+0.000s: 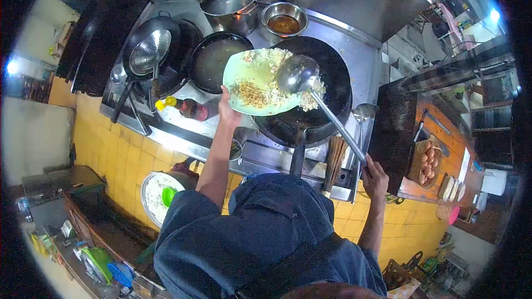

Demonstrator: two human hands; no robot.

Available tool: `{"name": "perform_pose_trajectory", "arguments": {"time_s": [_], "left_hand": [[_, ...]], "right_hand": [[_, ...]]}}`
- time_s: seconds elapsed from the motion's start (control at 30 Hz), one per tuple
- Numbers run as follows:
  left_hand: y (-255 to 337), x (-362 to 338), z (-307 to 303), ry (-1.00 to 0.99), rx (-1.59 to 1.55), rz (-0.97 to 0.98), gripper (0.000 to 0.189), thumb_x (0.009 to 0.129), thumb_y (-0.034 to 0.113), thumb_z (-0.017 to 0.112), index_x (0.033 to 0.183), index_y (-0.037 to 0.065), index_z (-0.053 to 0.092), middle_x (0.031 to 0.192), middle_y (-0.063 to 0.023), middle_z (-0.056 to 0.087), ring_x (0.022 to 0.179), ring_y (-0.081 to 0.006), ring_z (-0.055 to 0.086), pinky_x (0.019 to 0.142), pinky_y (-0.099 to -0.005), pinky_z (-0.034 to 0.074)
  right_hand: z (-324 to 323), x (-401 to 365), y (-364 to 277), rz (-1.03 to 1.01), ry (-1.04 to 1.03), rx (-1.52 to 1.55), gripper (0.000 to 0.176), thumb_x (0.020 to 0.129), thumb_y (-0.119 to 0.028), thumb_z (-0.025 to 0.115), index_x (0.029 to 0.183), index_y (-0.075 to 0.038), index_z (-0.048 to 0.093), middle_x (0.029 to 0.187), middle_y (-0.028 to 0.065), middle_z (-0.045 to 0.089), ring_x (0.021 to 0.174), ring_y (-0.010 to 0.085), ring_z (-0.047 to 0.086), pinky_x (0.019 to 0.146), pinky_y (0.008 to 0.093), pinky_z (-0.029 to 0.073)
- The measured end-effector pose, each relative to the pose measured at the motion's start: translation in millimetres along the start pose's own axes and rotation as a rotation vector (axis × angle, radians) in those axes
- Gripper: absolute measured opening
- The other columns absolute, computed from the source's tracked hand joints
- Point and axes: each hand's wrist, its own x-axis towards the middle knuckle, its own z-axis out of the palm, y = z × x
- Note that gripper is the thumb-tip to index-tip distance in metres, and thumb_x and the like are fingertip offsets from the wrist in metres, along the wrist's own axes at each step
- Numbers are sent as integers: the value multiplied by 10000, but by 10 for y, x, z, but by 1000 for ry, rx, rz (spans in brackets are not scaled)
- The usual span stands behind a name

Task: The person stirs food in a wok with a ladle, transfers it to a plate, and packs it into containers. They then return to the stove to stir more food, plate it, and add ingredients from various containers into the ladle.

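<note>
The left hand clamps the left rim of a pale green, shallow plate over a round black wok; the right hand grips a long-handled metal ladle. The plate seems light, stiff, possibly slippery, best held by its rim.

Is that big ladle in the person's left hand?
No, the right hand grips the ladle by its handle, while the left hand holds the green plate.

Your pale green plate holds rice and brown strips above the black wok, at its 9 o'clock side — your steel ladle slants, handle toward 5 o'clock.
</note>
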Motion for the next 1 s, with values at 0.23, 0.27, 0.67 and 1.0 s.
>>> {"name": "perform_pose_trajectory", "arguments": {"time_s": [0.23, 0.27, 0.67, 1.0], "left_hand": [[-27, 49, -25, 36, -12, -10, 618, 901, 522, 405, 1297, 47, 403, 1258, -92, 506, 1135, -247, 503, 963, -403, 399], [-36, 47, -42, 29, -27, -8, 618, 900, 522, 407, 1295, 47, 406, 1256, -92, 508, 1134, -249, 503, 961, -404, 401], [16, 43, -74, 26, -20, 20, 594, 921, 510, 361, 1292, 47, 402, 1259, -103, 499, 1137, -269, 496, 976, -418, 392], [72, 3, 42, 10, 48, -97, 631, 912, 527, 361, 1304, 33, 388, 1246, -121, 508, 1123, -275, 510, 957, -418, 412]], "right_hand": [[73, -23, -80, -32, -39, 113, 464, 751, -136, 665, 1201, -172, 559, 767, 78, 591, 628, 264, 608, 541, 352, 489], [35, -26, -92, -33, -41, 112, 464, 751, -136, 665, 1201, -172, 559, 767, 78, 591, 628, 264, 608, 541, 352, 489], [-268, 70, 145, -111, 113, -244, 392, 745, -110, 669, 1131, -141, 607, 843, 59, 613, 677, 214, 614, 569, 332, 500], [141, 368, -324, 9, 50, 87, 477, 749, -94, 662, 1211, -143, 552, 817, 125, 591, 663, 311, 591, 582, 387, 478]]}}
